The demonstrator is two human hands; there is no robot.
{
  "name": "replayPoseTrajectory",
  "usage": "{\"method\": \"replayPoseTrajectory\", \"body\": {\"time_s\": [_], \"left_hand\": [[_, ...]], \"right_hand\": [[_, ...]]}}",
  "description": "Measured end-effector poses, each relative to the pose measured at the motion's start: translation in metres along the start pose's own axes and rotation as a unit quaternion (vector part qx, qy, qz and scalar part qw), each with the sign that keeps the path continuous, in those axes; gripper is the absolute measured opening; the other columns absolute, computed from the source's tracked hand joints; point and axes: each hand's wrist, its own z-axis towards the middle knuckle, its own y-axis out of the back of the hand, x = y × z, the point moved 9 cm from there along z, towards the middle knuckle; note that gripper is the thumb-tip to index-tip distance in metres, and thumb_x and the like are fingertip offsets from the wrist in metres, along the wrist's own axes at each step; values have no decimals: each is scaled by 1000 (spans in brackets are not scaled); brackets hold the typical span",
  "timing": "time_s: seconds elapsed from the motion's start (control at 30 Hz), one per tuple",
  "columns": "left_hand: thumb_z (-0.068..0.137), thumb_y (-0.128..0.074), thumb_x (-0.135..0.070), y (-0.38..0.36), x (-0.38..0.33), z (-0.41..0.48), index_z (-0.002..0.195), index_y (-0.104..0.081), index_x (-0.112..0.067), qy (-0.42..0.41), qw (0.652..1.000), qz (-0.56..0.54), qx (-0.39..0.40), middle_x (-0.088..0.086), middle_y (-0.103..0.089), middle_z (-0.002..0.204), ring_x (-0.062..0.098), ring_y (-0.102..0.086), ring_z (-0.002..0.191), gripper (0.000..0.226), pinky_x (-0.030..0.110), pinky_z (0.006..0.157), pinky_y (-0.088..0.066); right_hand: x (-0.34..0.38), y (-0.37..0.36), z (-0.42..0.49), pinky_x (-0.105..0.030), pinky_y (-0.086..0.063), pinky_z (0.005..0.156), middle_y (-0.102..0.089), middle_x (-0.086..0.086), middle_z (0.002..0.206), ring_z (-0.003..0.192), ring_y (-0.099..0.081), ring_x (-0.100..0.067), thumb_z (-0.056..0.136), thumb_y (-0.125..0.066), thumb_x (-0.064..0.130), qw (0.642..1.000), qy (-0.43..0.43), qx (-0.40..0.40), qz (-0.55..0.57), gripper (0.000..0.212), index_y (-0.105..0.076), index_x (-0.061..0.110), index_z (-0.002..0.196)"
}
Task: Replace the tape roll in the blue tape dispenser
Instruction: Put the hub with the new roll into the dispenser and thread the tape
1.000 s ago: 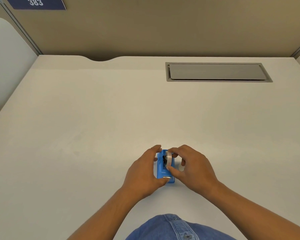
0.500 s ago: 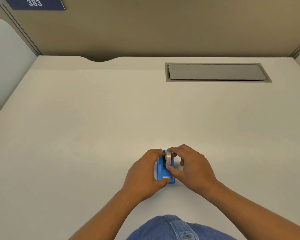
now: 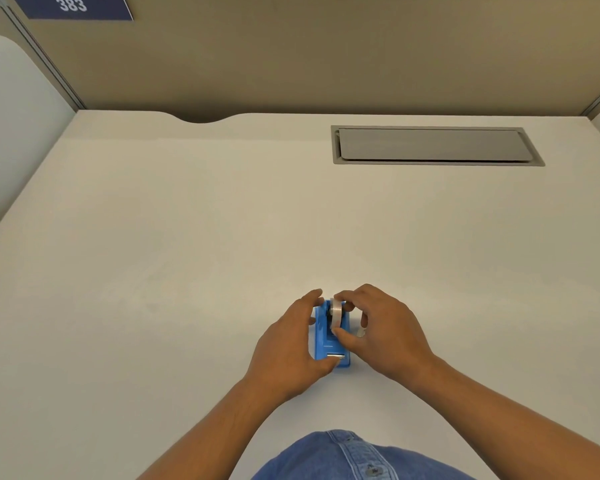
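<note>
The small blue tape dispenser stands on the white desk near its front edge, its metal cutter pointing toward me. My left hand wraps around the dispenser's left side and holds it steady. My right hand pinches a clear tape roll between thumb and forefinger, upright in the dispenser's far end. A black hub shows just left of the roll. A second pale roll lies on the desk under my right palm, mostly hidden.
A grey recessed cable hatch sits in the desk at the back right. Tan partition walls close off the back and sides. A blue sign reading 383 hangs at the top left.
The hands have barely moved. My right fingers have shifted slightly on the roll, which sits a little lower into the dispenser than a second ago.
</note>
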Motion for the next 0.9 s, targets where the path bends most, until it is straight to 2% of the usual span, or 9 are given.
{"method": "replayPoseTrajectory", "body": {"time_s": [0.17, 0.47, 0.7, 0.8, 0.9], "left_hand": [[63, -80, -58, -2, 1, 0, 143, -16, -44, 3, 1000, -17, 5, -19, -43, 146, 5, -54, 120, 104, 22, 93, -39], [62, -78, -60, -3, 3, 0, 143, -17, -43, 7, 1000, -20, 3, -18, -44, 146, 5, -54, 119, 103, 20, 91, -37], [63, -77, -61, -3, 3, -1, 143, -17, -43, 8, 1000, -18, 1, -19, -44, 146, 4, -54, 118, 102, 19, 90, -36], [64, -79, -58, -1, 1, 0, 144, -19, -42, 5, 1000, -24, -1, -17, -45, 145, 6, -55, 119, 101, 21, 92, -38], [65, -80, -56, 0, -1, 0, 144, -21, -39, 6, 1000, -24, -2, -16, -45, 146, 8, -55, 120, 100, 29, 98, -44]], "right_hand": [[-2, 1, 0, -5, -30, 61, -61, 16, 98, 63, -42, 6, 71, -75, 43, 1000, 1, 1, 6, 47, -63, 31, 115], [-1, -1, 0, -15, -44, 66, -63, 15, 101, 70, -47, -3, 72, -74, 45, 1000, 5, 5, -13, 48, -63, 31, 117], [5, -1, 1, -17, -44, 65, -58, 16, 92, 74, -52, -5, 75, -71, 45, 999, 13, 18, -31, 45, -63, 30, 117], [8, -5, 3, -20, -44, 63, -53, 16, 84, 73, -54, -8, 77, -69, 45, 999, 9, 35, -38, 41, -63, 31, 115], [11, -6, 5, -22, -44, 62, -54, 14, 82, 73, -54, -10, 78, -66, 45, 998, 13, 43, -45, 37, -64, 33, 112]]}}
